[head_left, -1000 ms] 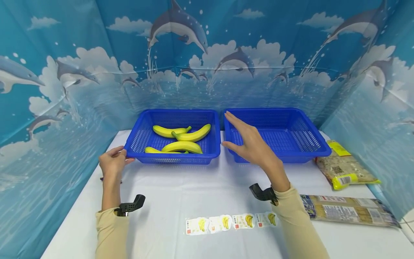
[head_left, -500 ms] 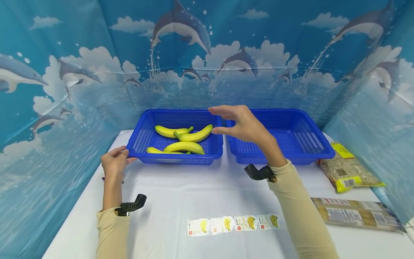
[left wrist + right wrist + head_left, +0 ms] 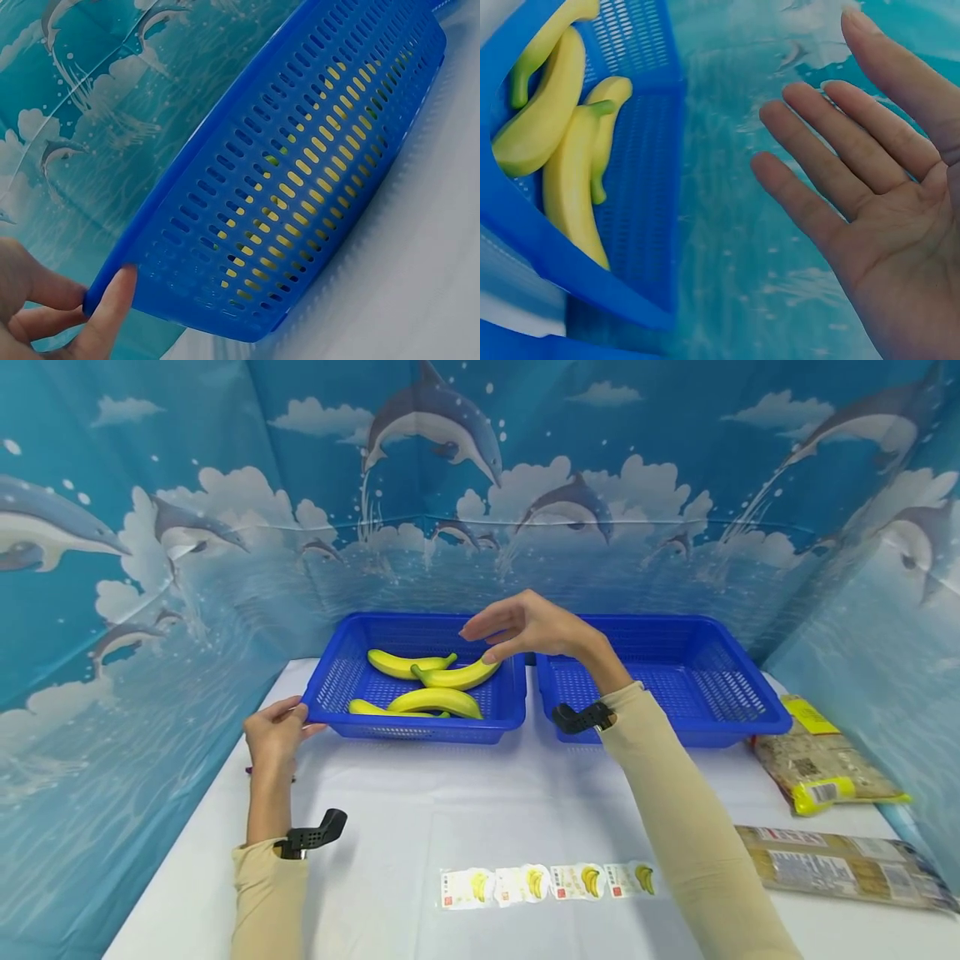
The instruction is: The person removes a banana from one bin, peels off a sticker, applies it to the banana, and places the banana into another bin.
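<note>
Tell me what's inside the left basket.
Four bananas, which hide anything beneath them. In the head view, the near side of the left basket partly covers the front two, and the right hand covers some of its right side.

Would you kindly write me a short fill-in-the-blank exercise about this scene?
The left basket holds ____ bananas.
Its rim is gripped by the person's ____ hand.
The right basket is coloured ____.
The tabletop under the printed cards is ____.
Missing words: four; left; blue; white.
</note>
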Motion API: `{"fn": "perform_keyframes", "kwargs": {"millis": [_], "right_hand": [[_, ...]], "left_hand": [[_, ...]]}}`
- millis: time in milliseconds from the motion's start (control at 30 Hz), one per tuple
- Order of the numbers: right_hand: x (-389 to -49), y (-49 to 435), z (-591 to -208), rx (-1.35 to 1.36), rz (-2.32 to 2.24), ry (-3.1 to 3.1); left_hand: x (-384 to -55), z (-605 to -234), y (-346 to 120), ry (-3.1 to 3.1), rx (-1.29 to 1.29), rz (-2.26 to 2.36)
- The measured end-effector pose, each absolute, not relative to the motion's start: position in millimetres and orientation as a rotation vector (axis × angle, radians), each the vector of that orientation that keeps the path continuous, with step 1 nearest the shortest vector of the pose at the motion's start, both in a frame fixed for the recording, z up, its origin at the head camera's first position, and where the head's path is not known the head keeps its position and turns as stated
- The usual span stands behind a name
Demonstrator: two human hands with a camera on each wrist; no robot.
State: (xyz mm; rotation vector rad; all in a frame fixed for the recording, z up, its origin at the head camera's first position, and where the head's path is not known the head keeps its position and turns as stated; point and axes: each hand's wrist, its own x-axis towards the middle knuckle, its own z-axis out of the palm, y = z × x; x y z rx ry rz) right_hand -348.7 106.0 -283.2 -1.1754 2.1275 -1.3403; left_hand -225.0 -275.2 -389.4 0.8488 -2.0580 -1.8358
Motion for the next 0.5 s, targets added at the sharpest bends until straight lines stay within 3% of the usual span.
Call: {"fn": "perform_keyframes", "kwargs": {"millis": [500], "right_hand": [[-387.2, 68.1, -318.6, -1.085, -1.425, 1.972]], "left_hand": [[-225.8, -392.0, -277.1, -2.071, 0.808, -1.833]]}}
